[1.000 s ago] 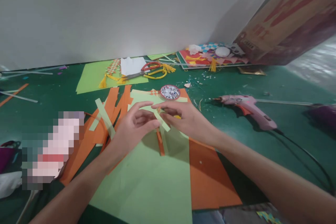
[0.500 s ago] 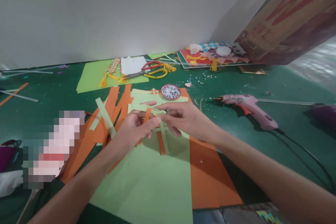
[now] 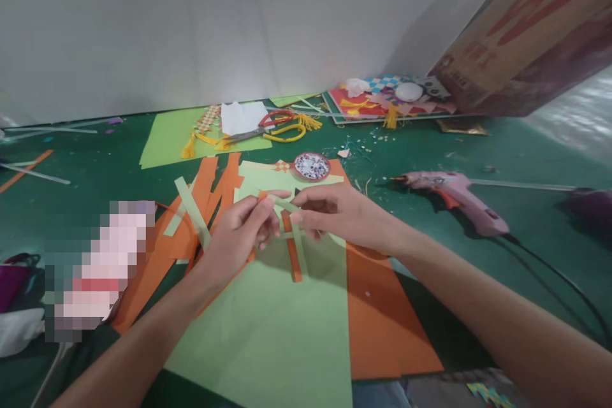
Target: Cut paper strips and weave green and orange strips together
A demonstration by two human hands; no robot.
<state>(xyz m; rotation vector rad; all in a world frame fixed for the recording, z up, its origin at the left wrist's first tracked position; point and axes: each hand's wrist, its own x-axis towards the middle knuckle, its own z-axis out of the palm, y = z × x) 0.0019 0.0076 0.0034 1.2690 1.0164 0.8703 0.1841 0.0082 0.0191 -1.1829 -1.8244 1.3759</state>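
My left hand (image 3: 243, 220) is closed in a pinch on paper strips, with a short orange end showing at its fingertips. A pale green paper strip (image 3: 284, 204) spans from there to my right hand (image 3: 329, 209), whose thumb and fingers close on the same interlaced strips. Below the fingers hang an orange paper strip (image 3: 293, 256) and a pale green one beside it, crossed by another green strip. Fingers hide part of the crossing. Both hands are above a large light green sheet (image 3: 268, 325), which lies over orange sheets (image 3: 382, 325).
Orange strips (image 3: 148, 274) lie left of my hands. A pink glue gun (image 3: 459, 197) with its cord rests at right. Beyond are a round dish of small beads (image 3: 312, 166), scissors (image 3: 284, 134) and yellow tassels (image 3: 189, 146). A blurred-out object (image 3: 102, 268) is near my left arm.
My left fingertips have shifted slightly left and up, folding down the orange strip end that stood out before. The gap between the hands is wider, showing more of the green strip.
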